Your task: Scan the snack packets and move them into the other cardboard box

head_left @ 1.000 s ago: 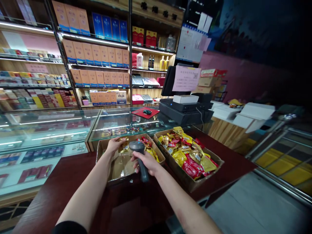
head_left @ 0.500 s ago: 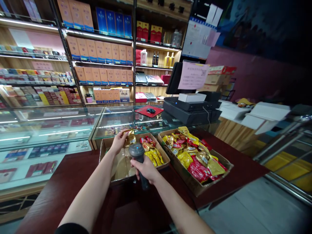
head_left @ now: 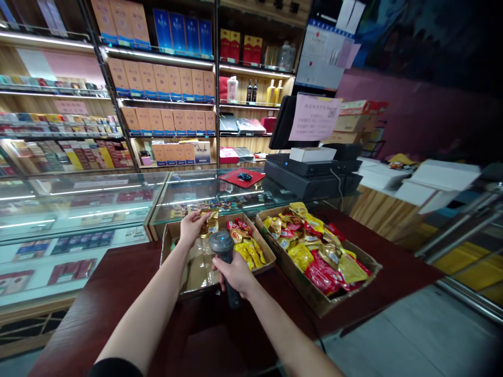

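My left hand pinches a gold packet over the back of the left cardboard box. In my right hand is a dark handheld scanner, held upright by its handle, its head just in front of the gold packet. The left box has red packets and yellow packets on its right side, with bare cardboard on its left. Beside it, a second cardboard box is heaped with yellow, red and gold packets.
Both boxes stand on a dark red counter. Behind them are a glass display case, a red mat with a mouse and a black register with a monitor. Stocked shelves line the wall.
The gold packet in my left hand now stands more upright, its face more visible. The scanner is nearly where it was; the view has shifted slightly.
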Demonstrator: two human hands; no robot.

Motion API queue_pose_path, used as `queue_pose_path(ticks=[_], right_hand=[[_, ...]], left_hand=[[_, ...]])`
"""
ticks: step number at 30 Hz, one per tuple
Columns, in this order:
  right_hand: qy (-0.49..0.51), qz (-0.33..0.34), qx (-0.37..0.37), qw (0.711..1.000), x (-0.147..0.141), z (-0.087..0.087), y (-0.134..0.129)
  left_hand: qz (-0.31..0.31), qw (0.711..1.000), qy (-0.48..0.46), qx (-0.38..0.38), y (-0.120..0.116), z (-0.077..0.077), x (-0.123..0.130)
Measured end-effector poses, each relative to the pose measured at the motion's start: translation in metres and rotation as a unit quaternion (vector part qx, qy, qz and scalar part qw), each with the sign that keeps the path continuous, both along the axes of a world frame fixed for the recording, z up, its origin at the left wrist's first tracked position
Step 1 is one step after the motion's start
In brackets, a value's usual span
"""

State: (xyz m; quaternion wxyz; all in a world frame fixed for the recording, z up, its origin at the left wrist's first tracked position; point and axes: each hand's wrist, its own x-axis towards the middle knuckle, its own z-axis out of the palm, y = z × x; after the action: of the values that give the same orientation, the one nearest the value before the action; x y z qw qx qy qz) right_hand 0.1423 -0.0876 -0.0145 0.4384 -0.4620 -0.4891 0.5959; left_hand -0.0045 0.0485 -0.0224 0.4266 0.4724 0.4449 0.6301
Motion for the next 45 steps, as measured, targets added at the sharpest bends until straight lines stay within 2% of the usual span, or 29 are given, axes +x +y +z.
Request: queue_pose_path(ticks=[5, 14, 20, 24, 28, 35, 45], right_hand=[[-0.012, 0.001, -0.008, 1.0, 0.001, -0.003, 0.0], [-0.009, 0.0, -0.026, 1.0, 0.001, 0.002, -0.001], [-0.005, -0.019, -0.045, 0.999, 0.001, 0.011, -0.006], [0.026, -0.025, -0.029, 0.999, 0.002, 0.007, -0.009], [0.018, -0.033, -0.025, 0.999, 0.003, 0.001, -0.01], [0.005, -0.03, -0.013, 0.999, 0.002, 0.001, -0.01], [-0.019, -0.027, -0.038, 0.999, 0.002, 0.003, -0.011]], left_hand=[[0.004, 1.0, -0.011, -0.026, 0.0, -0.001, 0.002], [-0.044, 0.999, 0.0, -0.031, -0.001, -0.008, 0.005], [-0.071, 0.997, -0.002, -0.035, -0.014, 0.01, 0.008], [-0.074, 0.997, 0.01, -0.014, -0.022, 0.026, 0.007], [-0.064, 0.998, 0.015, -0.002, -0.025, 0.033, 0.006], [-0.068, 0.997, 0.027, -0.004, -0.023, 0.029, 0.007], [-0.063, 0.998, 0.01, -0.004, -0.02, 0.024, 0.006]])
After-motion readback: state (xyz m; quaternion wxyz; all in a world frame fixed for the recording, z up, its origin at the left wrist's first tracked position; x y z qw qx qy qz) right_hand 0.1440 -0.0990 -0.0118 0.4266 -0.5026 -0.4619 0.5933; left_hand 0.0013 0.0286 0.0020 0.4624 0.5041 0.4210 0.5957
